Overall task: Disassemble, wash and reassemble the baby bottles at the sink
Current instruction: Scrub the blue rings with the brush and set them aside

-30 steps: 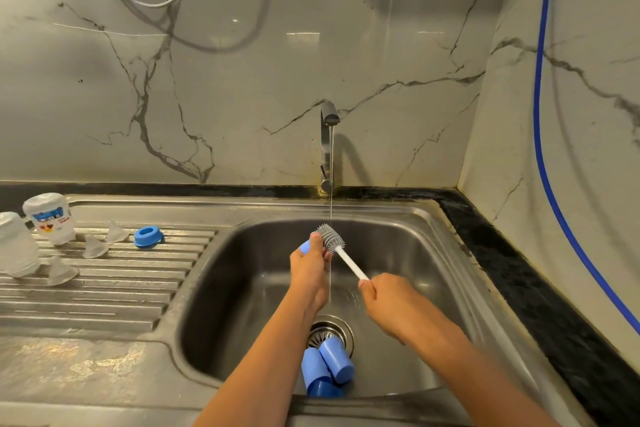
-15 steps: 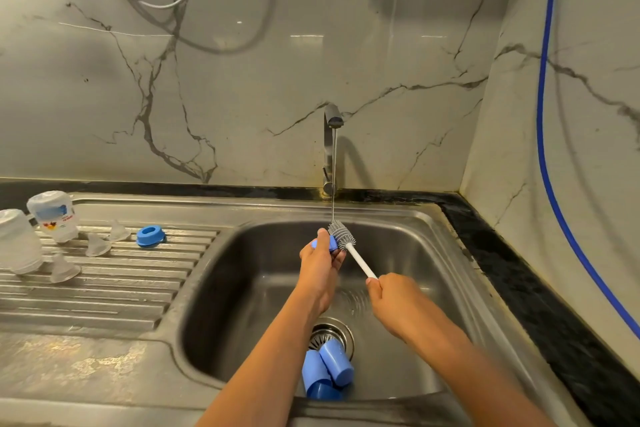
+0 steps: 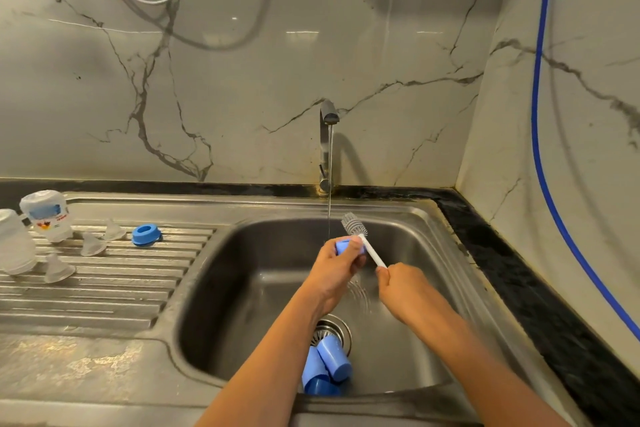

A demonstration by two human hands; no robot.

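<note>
Over the sink, under the running tap: my left hand, fingers clenched round a blue bottle part. My right hand, fingers gripping the brush handle, bristles just above that part. By the drain: blue caps. On the drainboard: two upturned bottles, three teats, one blue ring.

Left forearm, right forearm bare to frame bottom; left hand, right hand likewise bare.
</note>
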